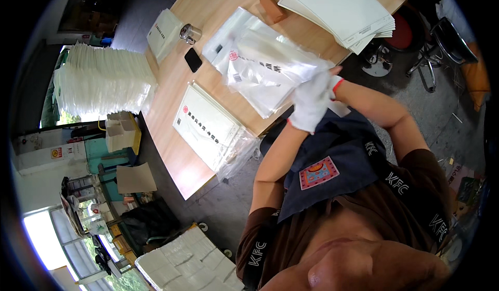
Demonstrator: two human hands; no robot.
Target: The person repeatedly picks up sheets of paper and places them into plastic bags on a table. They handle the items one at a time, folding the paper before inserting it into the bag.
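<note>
Both my hands wear white knit gloves and meet at the table's near edge, by the end of a clear plastic bag [291, 57]. My left hand [305, 106] is at the bag's near corner, its fingers blurred and partly hidden. Crossing close beside it, my right hand [326, 83] has a red cuff and touches or nearly touches the bag's right end; its grip is unclear. Inside the bag shows a white printed sheet or packet with a red round mark and dark lettering. More clear bags [228, 28] lie under and behind it.
To the left on the wooden table [179, 161] lies a bagged stack of printed packets [205, 127]. Beyond are a black phone [193, 60], a metal cup [190, 33] and another packet stack [164, 33]. White sheets [340, 10] and an orange-brown block [272, 9] are far right.
</note>
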